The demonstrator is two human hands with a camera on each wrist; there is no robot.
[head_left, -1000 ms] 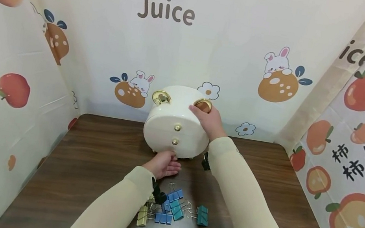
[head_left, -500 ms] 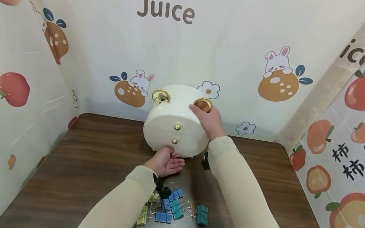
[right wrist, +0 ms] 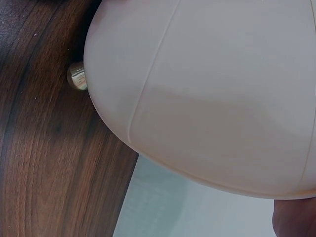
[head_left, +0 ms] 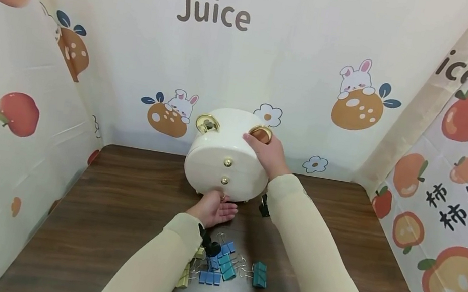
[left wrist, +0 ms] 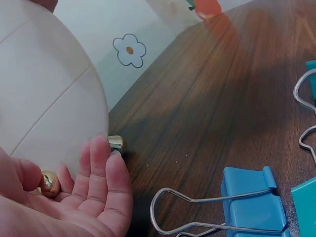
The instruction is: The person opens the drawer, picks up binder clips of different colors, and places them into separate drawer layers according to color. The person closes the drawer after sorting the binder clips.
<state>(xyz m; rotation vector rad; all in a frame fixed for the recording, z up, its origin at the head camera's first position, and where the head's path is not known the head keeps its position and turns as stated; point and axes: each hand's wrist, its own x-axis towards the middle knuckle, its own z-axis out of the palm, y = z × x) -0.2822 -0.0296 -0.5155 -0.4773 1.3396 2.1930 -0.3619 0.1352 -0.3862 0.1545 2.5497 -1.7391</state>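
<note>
A white, rounded drawer box with gold ear-like rings and gold knobs down its front stands at the back of the table. My left hand is at the bottom of its front, palm up. In the left wrist view its thumb and index finger pinch the lowest gold knob, while the other fingers extend beneath the box. My right hand holds the box's upper right side by the gold ear ring, thumb on the top; its other fingers are mostly hidden.
Several blue binder clips, teal binder clips and yellow binder clips lie on the dark wooden table in front of the box, partly behind my left forearm. A printed curtain hangs close behind the box.
My left hand has shifted slightly forward and right under the lowest knob, its palm turned more upward. The right hand and the box have stayed in place.
</note>
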